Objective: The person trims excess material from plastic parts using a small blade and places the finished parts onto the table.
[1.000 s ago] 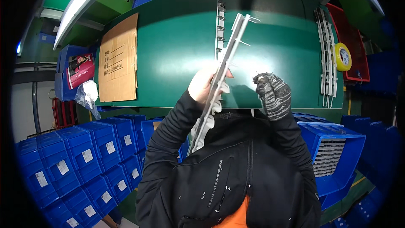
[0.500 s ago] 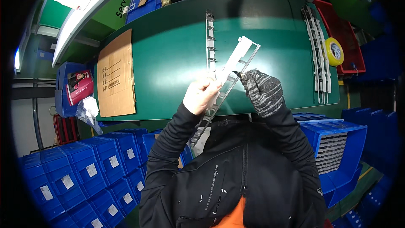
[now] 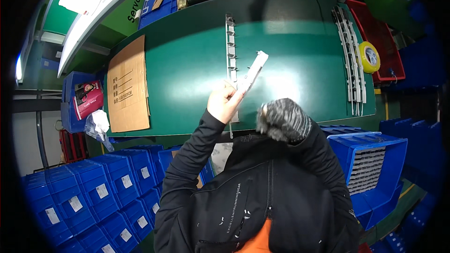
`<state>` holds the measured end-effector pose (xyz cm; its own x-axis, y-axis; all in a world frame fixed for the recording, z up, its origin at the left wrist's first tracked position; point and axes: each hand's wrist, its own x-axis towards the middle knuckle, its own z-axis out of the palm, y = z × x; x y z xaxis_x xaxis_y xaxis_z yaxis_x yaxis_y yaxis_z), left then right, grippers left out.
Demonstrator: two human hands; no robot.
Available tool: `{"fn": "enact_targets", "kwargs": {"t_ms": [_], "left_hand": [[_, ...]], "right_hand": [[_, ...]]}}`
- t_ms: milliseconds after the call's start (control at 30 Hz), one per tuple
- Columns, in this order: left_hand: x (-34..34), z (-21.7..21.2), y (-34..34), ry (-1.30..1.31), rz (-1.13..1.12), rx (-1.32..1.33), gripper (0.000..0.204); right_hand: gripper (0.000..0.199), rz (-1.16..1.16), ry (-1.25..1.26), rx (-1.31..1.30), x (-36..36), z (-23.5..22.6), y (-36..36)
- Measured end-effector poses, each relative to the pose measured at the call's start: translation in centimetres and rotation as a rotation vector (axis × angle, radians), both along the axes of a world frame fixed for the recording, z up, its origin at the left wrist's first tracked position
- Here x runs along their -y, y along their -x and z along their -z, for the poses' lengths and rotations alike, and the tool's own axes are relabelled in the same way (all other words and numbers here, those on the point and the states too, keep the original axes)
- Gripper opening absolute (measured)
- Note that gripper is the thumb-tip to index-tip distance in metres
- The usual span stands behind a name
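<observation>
Over the green table [image 3: 183,65]: the white strip [image 3: 252,72], pinched in my left hand [image 3: 222,106].
Strip's long axis: away from me, leaning right.
Gloved right hand [image 3: 284,121]: apart, to the right of the strip's near end; whether its fingers hold anything, I cannot tell.

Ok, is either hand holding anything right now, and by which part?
The left hand holds a white strip near the lower end of its visible length, far end sticking out. Whether the blurred, gloved right hand holds anything cannot be told.
</observation>
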<state>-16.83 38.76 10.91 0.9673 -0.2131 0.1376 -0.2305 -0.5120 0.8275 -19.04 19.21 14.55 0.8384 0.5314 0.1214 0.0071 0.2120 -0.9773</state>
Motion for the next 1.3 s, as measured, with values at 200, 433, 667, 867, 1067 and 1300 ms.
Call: {"fn": "enact_targets", "kwargs": {"t_ms": [200,433,667,867,1067,1300], "left_hand": [[-0.7,0.8,0.2,0.463,0.044,-0.382,0.028],[-0.5,0.8,0.8,0.734,0.141,-0.600,0.018],[-1.3,-0.1,1.1,0.631,0.169,-0.589,0.015],[-6.3,0.2,3.0,0.430,0.321,-0.719,0.025],[-6.4,1.1,3.7,0.461,0.216,-0.613,0.024],[-2.2,0.3,4.5,1.226,0.100,-0.798,0.027]], "right_hand": [[0.026,0.395,-0.163,-0.622,0.5,1.1,0.3],[0.015,0.539,0.070,-0.310,-1.6,1.1,0.5],[0.014,0.593,-0.170,-0.411,0.0,0.4,-1.0],[0.016,0.910,-0.415,-0.361,5.5,-2.6,-4.4],[0.017,0.983,-0.357,-0.198,6.2,-3.6,-5.5],[0.025,0.535,0.410,0.233,-0.4,1.1,-0.2]]}}
